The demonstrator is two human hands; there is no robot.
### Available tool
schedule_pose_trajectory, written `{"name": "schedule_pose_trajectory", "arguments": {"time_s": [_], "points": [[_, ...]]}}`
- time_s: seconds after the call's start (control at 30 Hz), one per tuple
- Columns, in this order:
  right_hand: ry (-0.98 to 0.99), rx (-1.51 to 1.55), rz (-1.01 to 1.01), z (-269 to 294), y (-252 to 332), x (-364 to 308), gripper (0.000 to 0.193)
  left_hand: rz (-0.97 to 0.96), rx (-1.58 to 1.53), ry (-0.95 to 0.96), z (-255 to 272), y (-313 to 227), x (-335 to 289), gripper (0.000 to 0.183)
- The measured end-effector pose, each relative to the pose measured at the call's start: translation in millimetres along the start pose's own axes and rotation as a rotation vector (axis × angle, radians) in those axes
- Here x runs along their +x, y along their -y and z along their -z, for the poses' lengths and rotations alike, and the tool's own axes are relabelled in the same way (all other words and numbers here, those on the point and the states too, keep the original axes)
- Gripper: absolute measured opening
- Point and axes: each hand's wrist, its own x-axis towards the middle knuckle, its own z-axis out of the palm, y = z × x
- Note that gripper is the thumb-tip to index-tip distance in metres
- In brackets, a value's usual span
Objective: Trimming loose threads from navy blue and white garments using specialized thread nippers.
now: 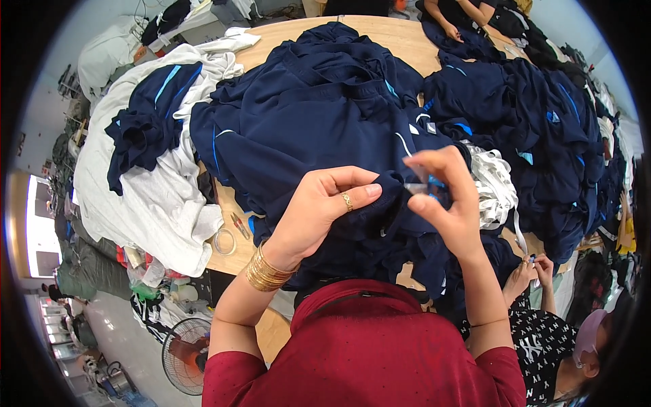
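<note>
My left hand (315, 214), with a ring and gold bangles, pinches the edge of a navy garment (325, 139) between thumb and fingers. Facing it from the right, my right hand (453, 203) is curled and partly blurred by motion. Between its thumb and fingers shows a small, shiny pair of thread snips (416, 188), whose tip is close to the cloth at my left fingertips. The garment lies over a large heap of similar navy clothing with white and blue trim. Fabric hides the garment's lower part.
Left are pale grey cloth (163, 210), a navy piece (152, 122), a tape roll (224, 241) and a small tool (239, 226) on the wooden table (400, 34). White tape (495, 186) and more navy clothes (515, 102) lie right. Co-workers' hands (525, 275) work nearby; a fan (186, 356) stands lower left.
</note>
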Motion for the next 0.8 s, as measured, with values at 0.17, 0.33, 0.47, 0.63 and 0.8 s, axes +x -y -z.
{"name": "schedule_pose_trajectory", "arguments": {"time_s": [0.17, 0.33, 0.47, 0.63, 0.8], "points": [[0.338, 0.341, -0.264, -6, -11, 6, 0.028, -0.064, 0.361, 0.097, 1, -5, -3, 0.021], [0.104, -0.131, -0.143, -24, -5, 6, 0.014, -0.534, 1.157, -0.232, 37, 12, -22, 0.021], [-0.047, -0.354, 0.152, -51, -16, -6, 0.022, -0.648, 1.126, -0.697, 44, 41, -49, 0.011], [0.161, -0.407, 0.415, -84, 4, -24, 0.036, 0.088, -0.64, -0.044, 13, 82, -64, 0.041], [0.25, -0.402, 0.383, -88, 2, -33, 0.042, -0.216, -0.456, -0.469, 34, 107, -45, 0.033]]}}
